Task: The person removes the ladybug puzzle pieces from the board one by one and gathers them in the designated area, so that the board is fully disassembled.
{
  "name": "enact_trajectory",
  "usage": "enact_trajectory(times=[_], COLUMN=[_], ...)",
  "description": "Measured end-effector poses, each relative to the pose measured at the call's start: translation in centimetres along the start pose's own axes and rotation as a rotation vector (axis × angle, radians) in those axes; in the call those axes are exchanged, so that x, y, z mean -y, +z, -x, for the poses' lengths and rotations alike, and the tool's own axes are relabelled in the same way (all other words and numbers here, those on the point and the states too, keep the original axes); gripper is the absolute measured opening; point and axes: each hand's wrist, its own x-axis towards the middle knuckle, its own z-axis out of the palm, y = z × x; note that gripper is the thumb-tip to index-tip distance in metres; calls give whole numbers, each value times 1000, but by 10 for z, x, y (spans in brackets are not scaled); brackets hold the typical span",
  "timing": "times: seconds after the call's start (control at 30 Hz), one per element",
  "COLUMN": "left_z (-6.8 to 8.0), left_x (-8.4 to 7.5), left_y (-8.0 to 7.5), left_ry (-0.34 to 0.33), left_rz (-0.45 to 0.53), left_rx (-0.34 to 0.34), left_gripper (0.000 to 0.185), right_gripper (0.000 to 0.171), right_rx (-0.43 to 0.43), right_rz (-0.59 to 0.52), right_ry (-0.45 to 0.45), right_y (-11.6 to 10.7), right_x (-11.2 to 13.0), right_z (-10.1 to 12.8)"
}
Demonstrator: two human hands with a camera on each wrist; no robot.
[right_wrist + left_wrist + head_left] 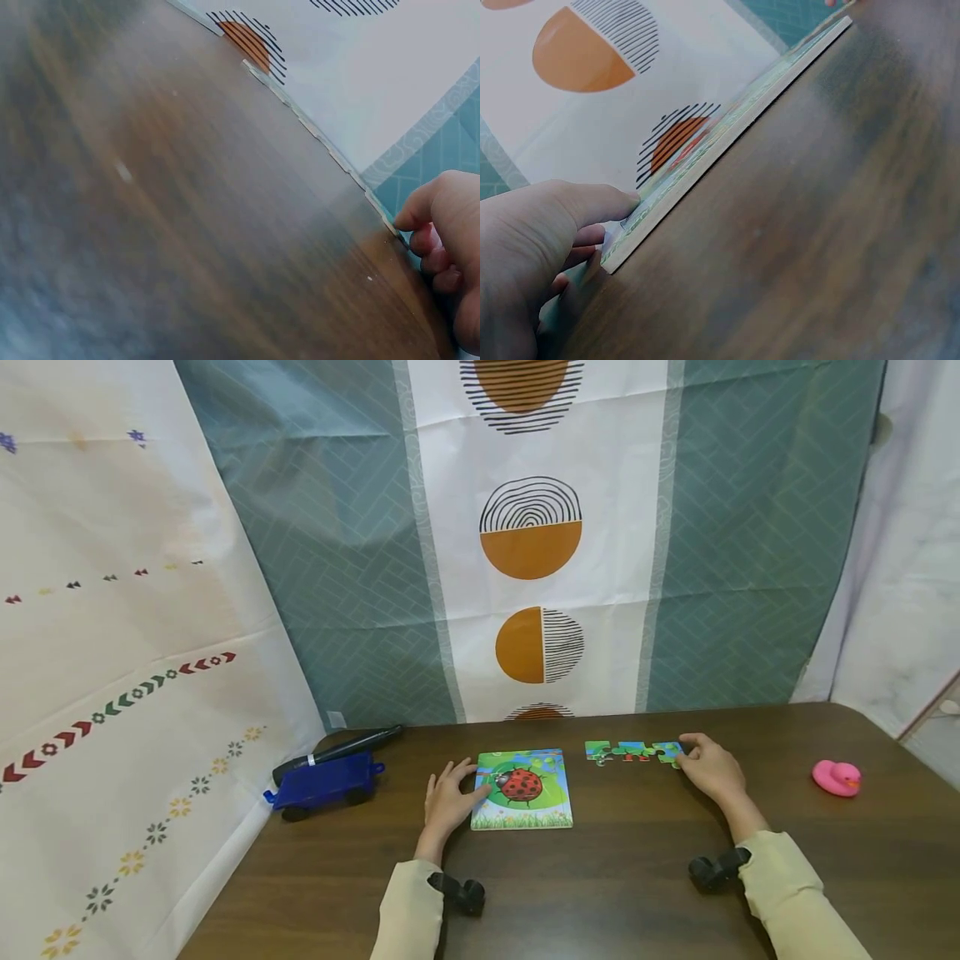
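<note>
A square puzzle board [522, 789] with a red ladybug picture lies flat on the brown table [615, 877]. My left hand [468, 779] rests at its left edge, thumb on the board's corner [634, 206] and fingers lying loosely along the side. The left wrist view shows the board [727, 135] edge-on. To the right lies a row of joined green and blue puzzle pieces [633, 752]. My right hand [684, 752] pinches the rightmost piece between thumb and curled fingers [427, 240]. The thin row of pieces [330, 154] also appears in the right wrist view.
A blue toy cart [324, 783] and a black marker [337, 750] lie at the table's left rear corner. A pink rubber duck [836, 777] sits at the far right. Patterned cloth [532, 543] hangs right behind the table.
</note>
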Motion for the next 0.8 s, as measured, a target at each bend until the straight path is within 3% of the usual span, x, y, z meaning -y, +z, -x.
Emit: enact_trajectory(times=[0.27, 0.8], left_z=[0, -2], left_x=[0, 0], left_y=[0, 0], left_ry=[1, 1], left_rz=[-13, -18], left_rx=[1, -1], left_gripper=[49, 48], right_gripper=[48, 51], right_rx=[38, 45], right_rz=[4, -14], right_ry=[-30, 2], right_y=[3, 2], right_x=[-1, 5], right_z=[-1, 2])
